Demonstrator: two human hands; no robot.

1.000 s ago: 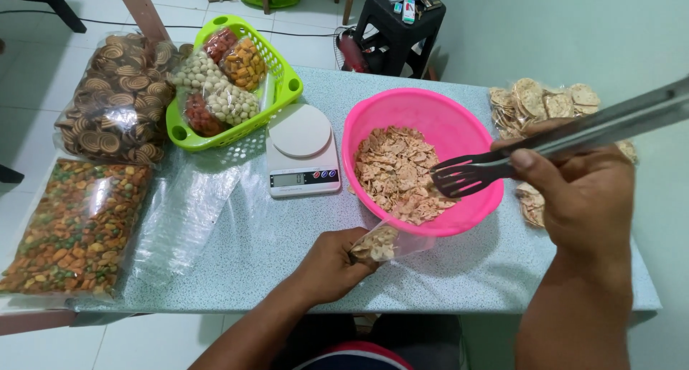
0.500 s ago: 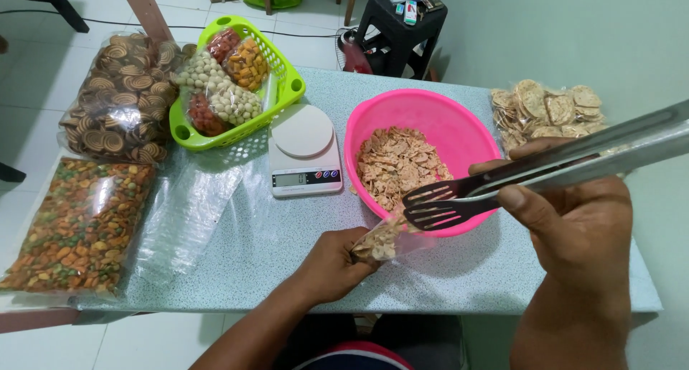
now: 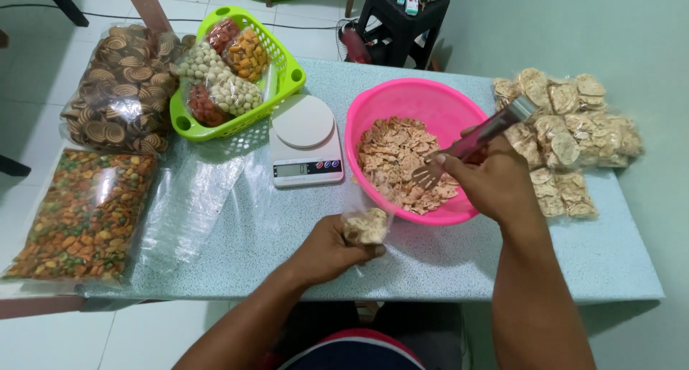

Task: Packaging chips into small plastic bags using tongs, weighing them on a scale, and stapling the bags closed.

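Nearest the camera, the left hand (image 3: 326,254) grips a small clear plastic bag (image 3: 366,225) by its neck, fingers curled tight around it; the bag stands upright just in front of the near rim of the pink bowl (image 3: 373,111) and holds only a small clump of pale chips, so filling appears to be at an early stage. The right hand (image 3: 495,183) is closed around a pair of metal tongs (image 3: 470,146), whose slotted tips dip into the chips (image 3: 398,162) heaped in the bowl; whether the tips have pinched any is not discernible. A large amount of chips is left in the bowl. Left of the bowl sits a white kitchen scale (image 3: 305,140), its platform bare. Flat clear plastic bags (image 3: 194,205) lie on the speckled table (image 3: 459,262) to the left, beside a big bag of mixed coloured snacks (image 3: 82,216). Farther off: a bag of brown spiral biscuits (image 3: 122,90), a green basket (image 3: 287,76) with small filled packets, and, far right, bagged round crackers (image 3: 567,140).
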